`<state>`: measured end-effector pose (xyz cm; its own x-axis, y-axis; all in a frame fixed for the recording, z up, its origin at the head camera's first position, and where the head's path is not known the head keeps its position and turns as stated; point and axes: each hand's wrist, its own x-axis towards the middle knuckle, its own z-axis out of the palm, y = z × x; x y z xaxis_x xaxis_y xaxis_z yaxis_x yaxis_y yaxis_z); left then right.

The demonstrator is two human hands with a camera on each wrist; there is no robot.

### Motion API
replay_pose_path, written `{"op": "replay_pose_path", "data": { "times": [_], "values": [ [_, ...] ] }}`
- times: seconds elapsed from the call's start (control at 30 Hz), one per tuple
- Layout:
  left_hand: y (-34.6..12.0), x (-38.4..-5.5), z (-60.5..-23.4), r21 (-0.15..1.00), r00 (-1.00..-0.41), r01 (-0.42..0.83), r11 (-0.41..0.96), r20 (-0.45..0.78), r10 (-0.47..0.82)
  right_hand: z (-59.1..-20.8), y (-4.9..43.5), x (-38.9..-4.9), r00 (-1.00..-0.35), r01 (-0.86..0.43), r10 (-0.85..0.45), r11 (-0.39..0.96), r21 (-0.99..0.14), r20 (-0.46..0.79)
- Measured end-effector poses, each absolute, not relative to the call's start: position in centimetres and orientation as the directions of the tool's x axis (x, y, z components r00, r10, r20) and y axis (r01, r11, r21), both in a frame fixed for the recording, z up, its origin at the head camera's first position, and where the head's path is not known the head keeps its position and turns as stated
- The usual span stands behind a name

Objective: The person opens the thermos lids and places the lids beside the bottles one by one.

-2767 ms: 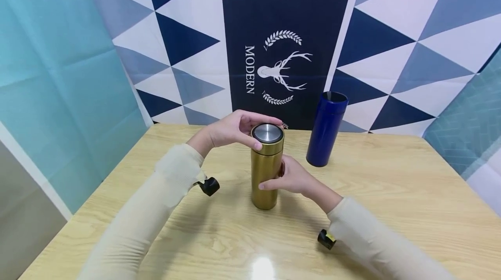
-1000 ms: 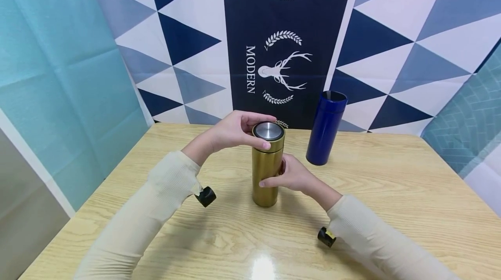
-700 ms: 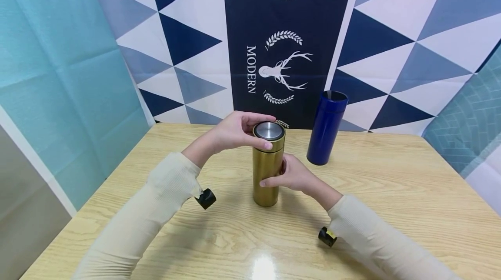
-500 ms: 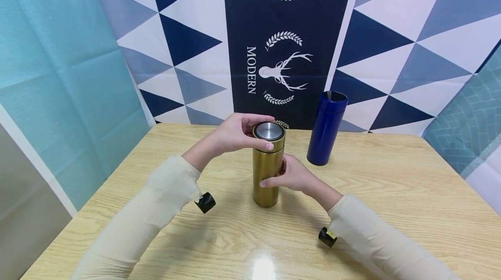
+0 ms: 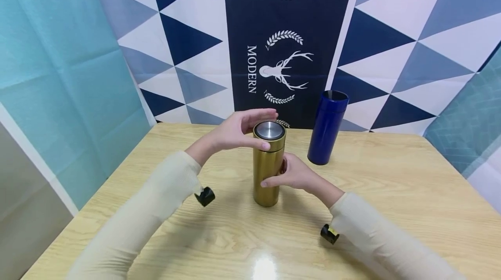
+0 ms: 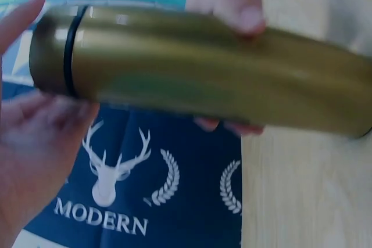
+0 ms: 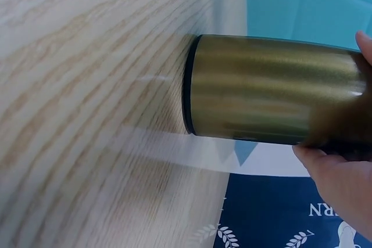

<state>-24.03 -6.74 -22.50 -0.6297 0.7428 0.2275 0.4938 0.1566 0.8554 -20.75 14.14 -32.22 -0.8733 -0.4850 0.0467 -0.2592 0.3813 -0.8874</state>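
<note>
1. Currently, my right hand [image 5: 293,175] grips the gold metallic cylindrical flask [image 5: 264,165] round its body from three o'clock, thumb across the near side.
2. My left hand [image 5: 235,132] is at nine o'clock of the gold lid with a silver disc top [image 5: 270,130]; its fingers are loosely spread about it, not clenched, and I cannot tell whether the thumb touches.
3. That lid sits on the body, a thin black ring [image 6: 70,53] between them.
4. The gold flask stands upright, base on the pale wood-grain table [image 5: 399,180].
5. At two o'clock from it, near the table's far edge, stands a glossy deep-blue cylindrical flask [image 5: 328,128], apart from both hands.
6. At twelve o'clock hangs a dark cloth panel with a white stag's head [image 5: 248,15].
7. My cream sleeves [image 5: 148,215] lie toward eight and four o'clock, a small black camera [image 5: 205,196] at each cuff.
</note>
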Motion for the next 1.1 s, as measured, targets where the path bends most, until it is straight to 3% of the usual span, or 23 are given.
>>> {"op": "replay_pose_path", "data": {
  "times": [0.13, 0.2, 0.4, 1.1],
  "values": [
    [-7.3, -26.1, -22.5, 0.894, -0.505, 0.446, 0.045, 0.210, 0.837, -32.2, 14.0, -20.9, -0.871, -0.260, -0.489, 0.383, -0.886, 0.045],
    [-7.6, -26.7, -22.7, 0.915, -0.487, 0.403, 0.010, 0.205, 0.849, -32.3, 13.9, -20.9, -0.869, -0.261, -0.494, 0.383, -0.886, 0.042],
    [-8.0, -26.8, -23.7, 0.946, -0.522, 0.324, -0.014, 0.191, 0.831, -32.4, 13.5, -20.8, -0.864, -0.269, -0.502, 0.384, -0.883, 0.045],
    [-7.2, -25.6, -22.5, 0.937, -0.645, 0.330, 0.117, 0.133, 0.752, -32.3, 14.2, -21.2, -0.877, -0.263, -0.478, 0.391, -0.882, 0.050]
  ]
}}
